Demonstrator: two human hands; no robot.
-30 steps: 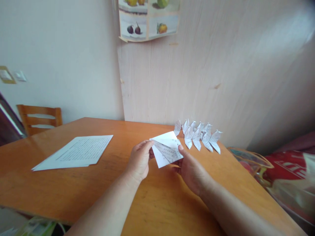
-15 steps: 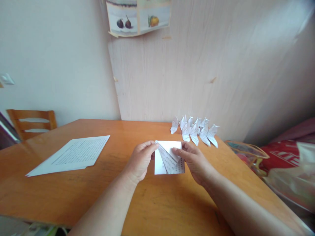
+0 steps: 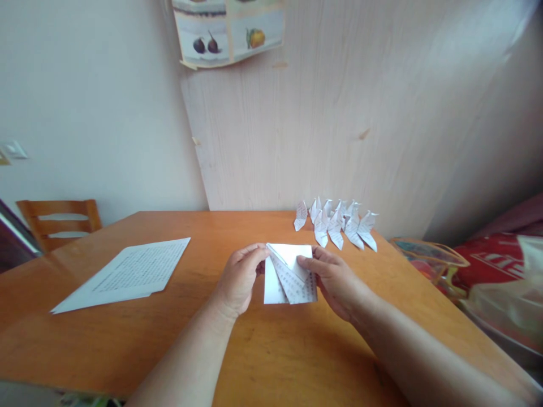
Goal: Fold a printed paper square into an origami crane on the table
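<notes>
Between my hands is a small square of folded paper (image 3: 278,285), white with printed text showing on a slanted flap. My left hand (image 3: 244,277) pinches its upper left corner, thumb on top. At the upper right edge, my right hand (image 3: 337,280) grips the same paper, its thumb lying on the front face. The fingers behind the paper are mostly hidden. Beyond it, several folded paper figures (image 3: 335,226), printed with text, stand grouped at the back right of the table.
A stack of printed sheets (image 3: 131,271) lies on the left of the wooden table (image 3: 263,362). Past the table's right edge are an orange-rimmed basket (image 3: 428,254) and a red bag (image 3: 487,260). A wooden chair (image 3: 63,217) stands at the far left, with a wall behind the table.
The view has shifted slightly. Both hands keep their hold on the folded paper, and its printed flap lies a little differently, reaching nearer the bottom edge.
</notes>
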